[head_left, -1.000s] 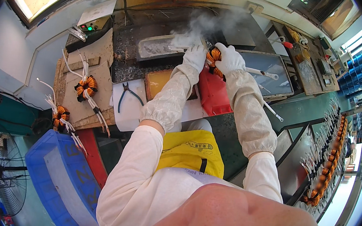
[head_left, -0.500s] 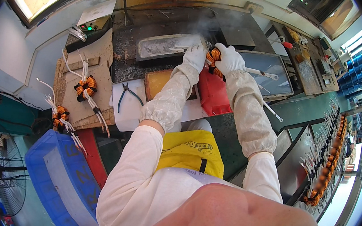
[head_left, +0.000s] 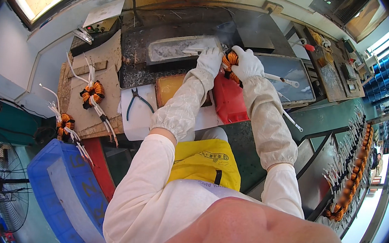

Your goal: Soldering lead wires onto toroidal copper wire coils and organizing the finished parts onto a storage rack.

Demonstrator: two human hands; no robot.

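Note:
A toroidal coil [head_left: 230,61], wound in copper-orange wire with black bands, is held up between my two gloved hands. My right hand [head_left: 248,65] is closed round its right side. White sleeved leads [head_left: 282,79] stick out past that hand to the right. Just left of the coil, my left hand [head_left: 209,60] is closed on other white leads [head_left: 192,52], whose ends reach over a rectangular solder pot [head_left: 176,48] of dull silvery metal. Exactly where those lead tips end is hard to make out. Under the coil stands a red bin [head_left: 229,101].
Cutting pliers [head_left: 138,103] lie on white paper beside an amber block-like tray [head_left: 168,89]. Two more coils [head_left: 93,94] with leads rest on the left board. A blue crate [head_left: 71,189] stands lower left. Several coils [head_left: 357,176] line a rack at right.
The smoke over the pot has thinned and drifted to the right. A green light on the control box at the left has gone off. Both hands and the coil have hardly moved.

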